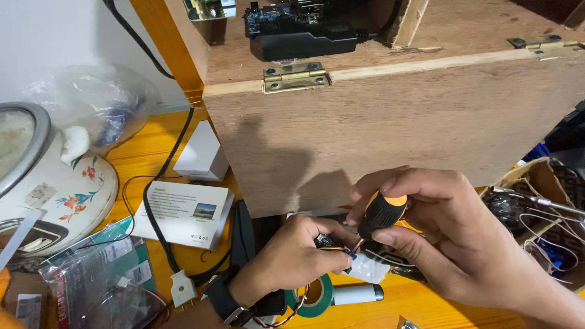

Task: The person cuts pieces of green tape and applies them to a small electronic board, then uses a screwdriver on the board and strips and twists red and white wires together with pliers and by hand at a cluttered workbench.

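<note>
Both hands closed, right hand (451,237) gripping screwdriver (379,216), left hand (292,259) pinching wired connector (349,252)

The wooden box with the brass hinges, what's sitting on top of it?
On the wooden box lie a black adapter block and a circuit board behind it. The frame's top edge cuts off whatever lies farther back.

**What the view hides**

The screwdriver (382,213) shows only its black and orange handle; its shaft and tip vanish behind the left hand (292,259). The small wired part (341,250) pinched there is too small to identify. At far left the rice cooker (42,176) is cut by the frame edge.
</note>
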